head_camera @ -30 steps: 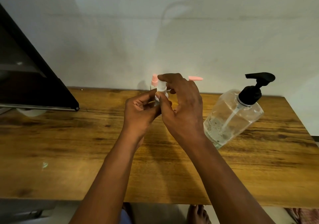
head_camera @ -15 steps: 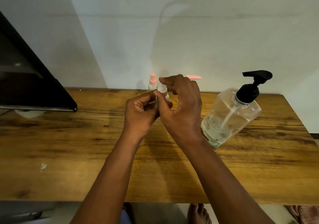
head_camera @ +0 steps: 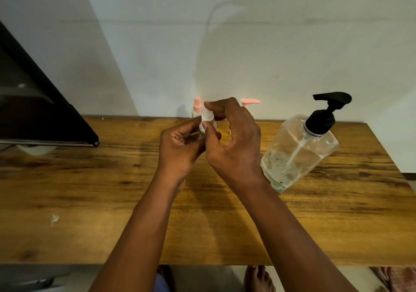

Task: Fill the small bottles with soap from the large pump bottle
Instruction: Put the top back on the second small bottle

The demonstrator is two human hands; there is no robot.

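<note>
Above the middle of the wooden table (head_camera: 90, 201) I hold a small bottle. My left hand (head_camera: 180, 147) grips its body, which is mostly hidden in the fingers. My right hand (head_camera: 234, 143) pinches its white spray cap (head_camera: 207, 118) between thumb and forefinger. The large clear pump bottle (head_camera: 299, 152) with a black pump head (head_camera: 326, 111) stands to the right, holding a little foamy soap at its bottom. Behind my hands, by the wall, stand a small bottle with a pink spray cap (head_camera: 197, 105) and another with a pink pump spout (head_camera: 251, 101), mostly hidden.
A black slanted panel (head_camera: 40, 111) overhangs the table's left end, with a white round object (head_camera: 36, 150) under it. The white wall runs along the table's far edge. Bare feet (head_camera: 258, 278) show below the near edge.
The hands stay together on the small bottle. My right thumb and forefinger have shifted slightly around the white cap.
</note>
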